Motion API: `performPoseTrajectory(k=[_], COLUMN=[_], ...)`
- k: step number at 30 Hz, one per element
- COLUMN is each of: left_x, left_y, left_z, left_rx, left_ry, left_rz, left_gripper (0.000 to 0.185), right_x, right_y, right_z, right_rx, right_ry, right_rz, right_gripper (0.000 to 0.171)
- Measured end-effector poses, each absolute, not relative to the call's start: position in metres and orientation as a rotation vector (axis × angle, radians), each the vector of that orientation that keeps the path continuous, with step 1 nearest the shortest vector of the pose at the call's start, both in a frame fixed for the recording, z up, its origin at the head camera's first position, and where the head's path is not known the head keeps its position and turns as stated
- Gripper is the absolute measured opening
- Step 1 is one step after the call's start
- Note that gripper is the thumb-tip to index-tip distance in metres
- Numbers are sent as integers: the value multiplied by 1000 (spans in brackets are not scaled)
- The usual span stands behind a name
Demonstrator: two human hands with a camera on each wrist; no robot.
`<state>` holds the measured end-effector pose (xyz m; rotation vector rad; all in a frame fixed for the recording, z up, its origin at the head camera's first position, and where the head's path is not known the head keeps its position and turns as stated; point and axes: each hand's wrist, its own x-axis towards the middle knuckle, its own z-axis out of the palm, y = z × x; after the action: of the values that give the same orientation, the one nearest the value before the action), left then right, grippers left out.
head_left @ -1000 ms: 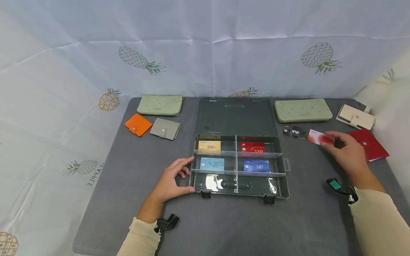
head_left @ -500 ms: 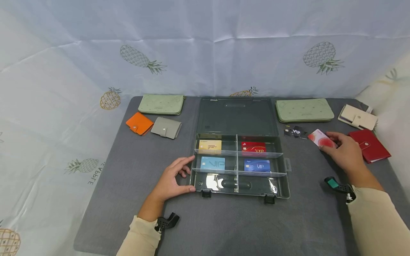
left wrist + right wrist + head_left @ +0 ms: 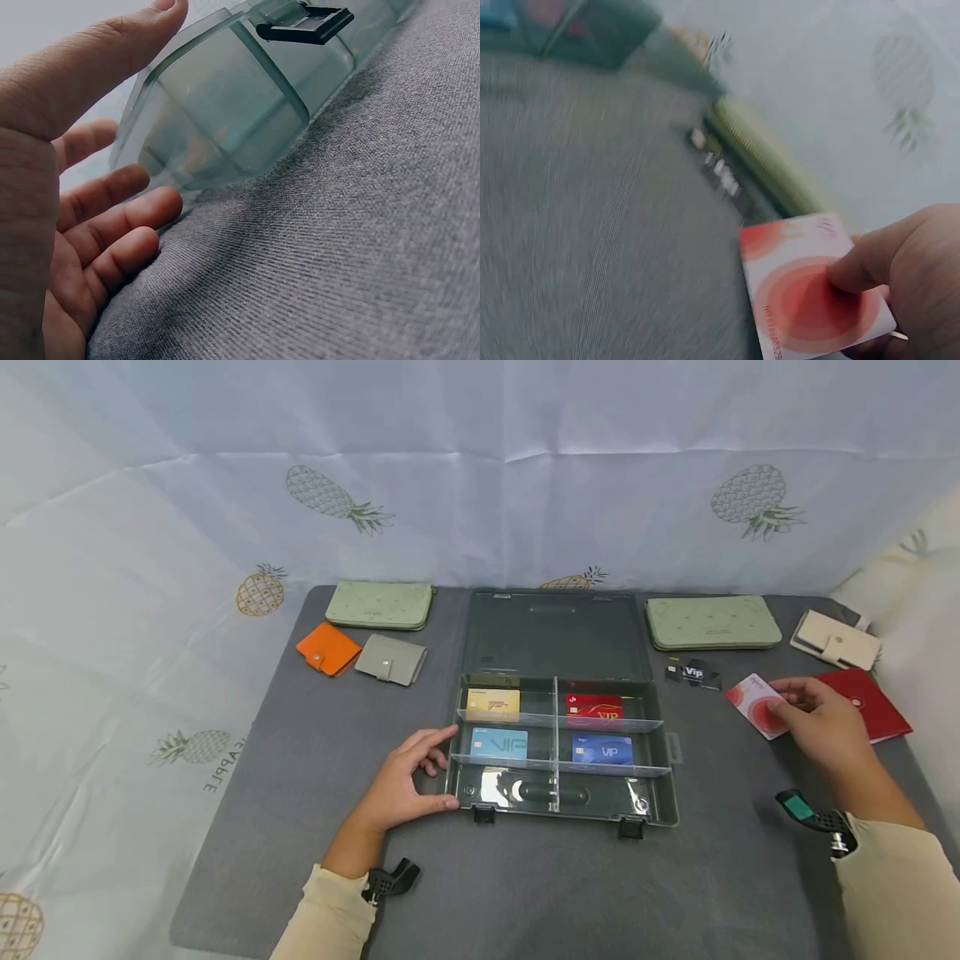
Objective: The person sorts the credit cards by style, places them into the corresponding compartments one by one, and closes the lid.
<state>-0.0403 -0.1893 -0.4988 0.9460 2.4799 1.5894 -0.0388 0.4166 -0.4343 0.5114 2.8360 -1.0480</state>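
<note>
A pink-and-red card (image 3: 756, 703) is pinched between the thumb and fingers of my right hand (image 3: 825, 727), at the right of the table. In the right wrist view the card (image 3: 810, 285) shows red rings, the thumb pressing on its face. My left hand (image 3: 401, 785) spans the left end of a dark see-through compartment box (image 3: 615, 795), thumb and index fingertip at its edge. Gold (image 3: 492, 704), red (image 3: 594, 706), light blue (image 3: 498, 743) and blue (image 3: 602, 749) cards lie in separate compartments. The two front compartments hold no card.
A black VIP card (image 3: 693, 672) lies right of the box's open lid (image 3: 558, 635). Behind it is a green wallet (image 3: 712, 621); cream (image 3: 836, 637) and red (image 3: 873, 703) wallets lie farther right. Orange (image 3: 327, 649), grey (image 3: 391, 659) and green (image 3: 378, 605) wallets lie at the left.
My right hand has lifted the pink-and-red card and turned it, drawing it slightly toward me and away from the black card. My left hand stays at the box.
</note>
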Motion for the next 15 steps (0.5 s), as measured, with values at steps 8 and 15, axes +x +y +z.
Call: performPoseTrajectory(k=[8,15], left_x=[-41,-41], left_y=[-191,-190], left_z=[-498,-499], left_rx=[954,943], left_ry=[2466,2472], left_rz=[1594,1582], left_gripper=[97,96], right_x=[-29,-24], right_y=[375,323], right_z=[-399,-382], right_rx=[409,148], right_ry=[2816,2909], right_rz=[-1180,-1232], right_gripper=[44,26])
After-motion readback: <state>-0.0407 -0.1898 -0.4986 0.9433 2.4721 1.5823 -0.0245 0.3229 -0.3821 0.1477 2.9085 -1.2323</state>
